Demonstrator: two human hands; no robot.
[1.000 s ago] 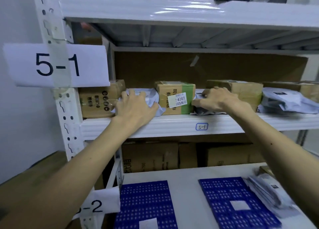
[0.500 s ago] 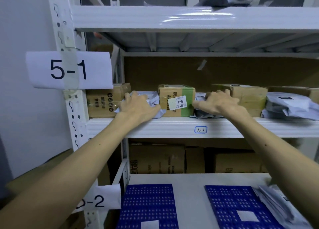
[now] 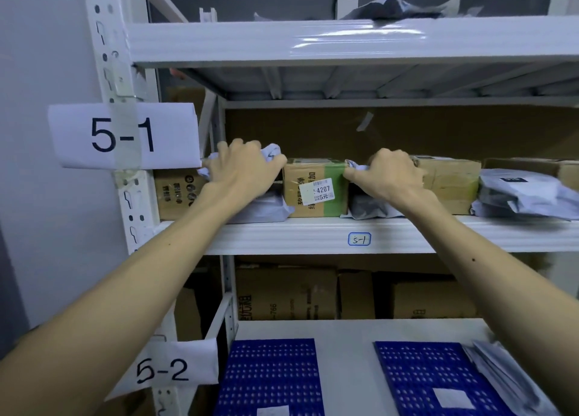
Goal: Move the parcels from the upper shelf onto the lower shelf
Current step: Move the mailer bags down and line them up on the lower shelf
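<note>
**A:** Your left hand (image 3: 241,171) is up at the upper shelf (image 3: 282,237), the one with the little 5-1 tag. Its grip is tight on the first grey bag (image 3: 266,207). Your fingers curl round the scrunched top.

**B:** Your right hand (image 3: 391,177) is on the second grey bag (image 3: 369,208). That grip is clamped on the bag's top edge, with thumb and fingers squeezed on it.

**A:** The bottoms of both bags sit on the upper shelf. A taped box (image 3: 313,193) with green tape and a white sticker stands between them. You have one hand on each side of it, and each thumb is right by a top corner.

**B:** A brown box (image 3: 175,196) sits at the far left, just beside the first grey bag. The big paper sign (image 3: 125,135) that says 5-1 hides part of it. Another box (image 3: 451,183) is just past your right hand, and a third grey bag (image 3: 526,196) lies beyond that.

**A:** Down below, the lower shelf (image 3: 344,334) has a blue mat (image 3: 272,375) and a second blue mat (image 3: 423,375). Some flat grey bags (image 3: 498,378) lie at its right end, over the edge of the second blue mat.
</note>
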